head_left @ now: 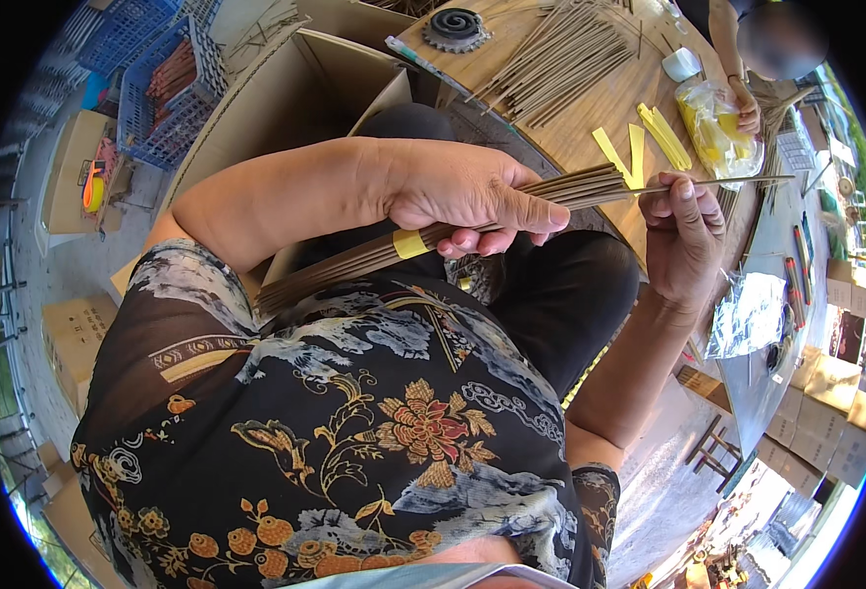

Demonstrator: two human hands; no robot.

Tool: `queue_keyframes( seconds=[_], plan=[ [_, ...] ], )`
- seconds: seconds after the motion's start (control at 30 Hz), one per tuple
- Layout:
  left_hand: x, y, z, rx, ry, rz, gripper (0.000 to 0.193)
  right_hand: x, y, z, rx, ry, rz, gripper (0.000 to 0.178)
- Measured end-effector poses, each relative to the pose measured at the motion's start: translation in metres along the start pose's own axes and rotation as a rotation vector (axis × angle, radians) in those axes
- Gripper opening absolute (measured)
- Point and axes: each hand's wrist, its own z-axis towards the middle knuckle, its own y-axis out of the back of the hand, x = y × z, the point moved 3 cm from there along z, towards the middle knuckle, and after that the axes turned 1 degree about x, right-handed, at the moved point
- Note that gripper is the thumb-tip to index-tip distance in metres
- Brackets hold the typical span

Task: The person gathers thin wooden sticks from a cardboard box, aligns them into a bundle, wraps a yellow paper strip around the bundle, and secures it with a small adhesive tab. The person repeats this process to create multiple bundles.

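Observation:
My left hand [482, 201] is wrapped round a bundle of thin brown incense sticks [335, 270], thumb on top. The bundle slants across my lap, its lower left end near my shirt. A yellow paper band [410, 243] circles it just left of that hand. At the bundle's right end, my right hand [686, 221] pinches a single incense stick [757, 181] between thumb and fingers. This stick juts out to the right past the fingertips. Where it meets the bundle is partly hidden by the fingers.
The wooden table [521, 54] ahead bears loose sticks [560, 64], yellow paper strips [663, 137], a black coil [455, 26] and a plastic bag [717, 128]. Another person's hand [747, 106] touches the bag. An open cardboard box [295, 98] stands left; blue crates [158, 83] lie beyond.

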Motion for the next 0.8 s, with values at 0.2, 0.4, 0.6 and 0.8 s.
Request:
queue_keyframes(
  seconds=[0.2, 0.4, 0.6, 0.8],
  plan=[
    [-0.002, -0.002, 0.001, -0.010, 0.006, 0.010, 0.038, -0.005, -0.012, -0.005, 0.041, -0.021, -0.098, 0.014],
    [-0.003, -0.002, -0.002, -0.001, -0.002, 0.002, 0.036, 0.000, 0.000, 0.003, 0.028, -0.022, 0.002, 0.023],
    [-0.004, -0.001, -0.005, -0.022, -0.007, 0.023, 0.037, 0.018, 0.024, 0.012, -0.018, 0.122, 0.098, 0.017],
    [-0.012, -0.003, -0.002, -0.040, -0.008, 0.112, 0.043, 0.005, 0.008, 0.004, -0.160, 0.092, -0.047, 0.010]
  ],
)
